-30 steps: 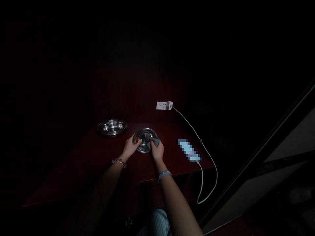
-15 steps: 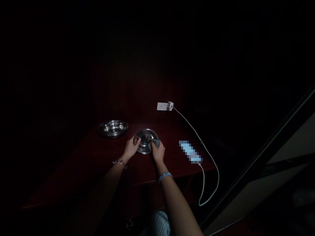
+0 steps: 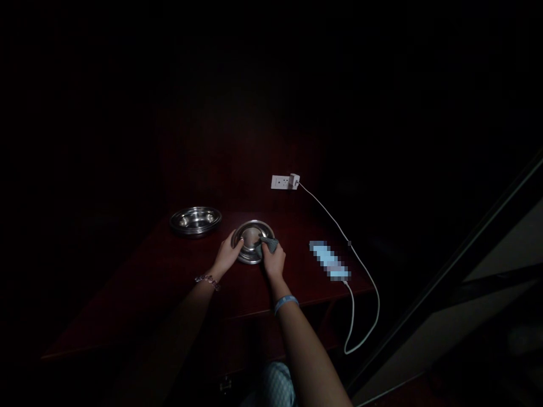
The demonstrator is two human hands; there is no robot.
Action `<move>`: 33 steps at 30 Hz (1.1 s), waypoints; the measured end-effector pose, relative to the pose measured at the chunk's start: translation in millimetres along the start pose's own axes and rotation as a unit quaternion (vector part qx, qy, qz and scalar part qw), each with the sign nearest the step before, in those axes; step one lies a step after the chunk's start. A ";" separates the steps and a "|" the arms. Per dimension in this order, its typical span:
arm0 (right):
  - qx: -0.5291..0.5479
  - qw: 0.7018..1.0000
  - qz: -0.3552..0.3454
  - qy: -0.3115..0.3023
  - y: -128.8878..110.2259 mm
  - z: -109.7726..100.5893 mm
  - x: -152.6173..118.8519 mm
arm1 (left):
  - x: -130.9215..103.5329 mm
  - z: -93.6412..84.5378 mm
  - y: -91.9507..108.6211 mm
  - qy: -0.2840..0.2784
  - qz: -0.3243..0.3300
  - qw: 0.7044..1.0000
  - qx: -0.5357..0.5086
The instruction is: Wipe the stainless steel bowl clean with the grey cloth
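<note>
A round, shiny steel plate (image 3: 253,226) with a raised rim is held above or on the dark red table, tilted a little toward me; whether it touches the wood I cannot tell. My left hand (image 3: 228,252) grips its left rim, thumb over the inside and fingers hidden behind. In my right hand (image 3: 274,261) is a bunched grey cloth (image 3: 270,244), pressed against the plate's right inner side. Left of the plate lies a stack of steel plates (image 3: 195,219).
The dark red table (image 3: 186,288) ends at a front edge near my knees. A pixelated, lit phone-like device (image 3: 328,260) lies on the right, with a white cable (image 3: 365,265) looping over the edge to a charger (image 3: 294,181) in the wall socket (image 3: 279,182).
My right hand and the cloth have shifted slightly on the plate, and the plate's tilt has changed a little. My left hand keeps its hold on the rim.
</note>
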State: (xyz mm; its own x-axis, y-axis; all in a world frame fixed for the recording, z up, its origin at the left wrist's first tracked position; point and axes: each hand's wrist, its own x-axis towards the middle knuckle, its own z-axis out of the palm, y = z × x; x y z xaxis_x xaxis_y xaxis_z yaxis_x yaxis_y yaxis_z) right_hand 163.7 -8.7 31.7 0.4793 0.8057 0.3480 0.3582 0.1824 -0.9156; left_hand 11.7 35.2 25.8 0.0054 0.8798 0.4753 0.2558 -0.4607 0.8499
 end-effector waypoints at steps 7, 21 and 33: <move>-0.011 1.000 0.027 0.012 2.2 -0.6 2.7 | 0.2 3.4 -5.6 -0.029 -0.016 0.998 -0.060; 0.003 0.999 0.034 0.015 6.3 0.5 3.4 | 0.0 12.3 -14.2 -0.069 -0.029 0.989 -0.129; 0.001 1.000 0.031 0.007 0.6 -0.3 1.1 | 0.0 6.9 -2.1 -0.040 -0.077 0.983 -0.159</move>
State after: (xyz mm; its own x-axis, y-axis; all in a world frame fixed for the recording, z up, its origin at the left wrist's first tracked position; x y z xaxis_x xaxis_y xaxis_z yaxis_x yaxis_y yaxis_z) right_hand 164.7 -7.9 31.6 0.5122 0.8069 0.2942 0.3265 0.1339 -0.9357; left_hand 17.8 37.0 22.4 0.0702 0.9423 0.3275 -0.0556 -0.3241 0.9444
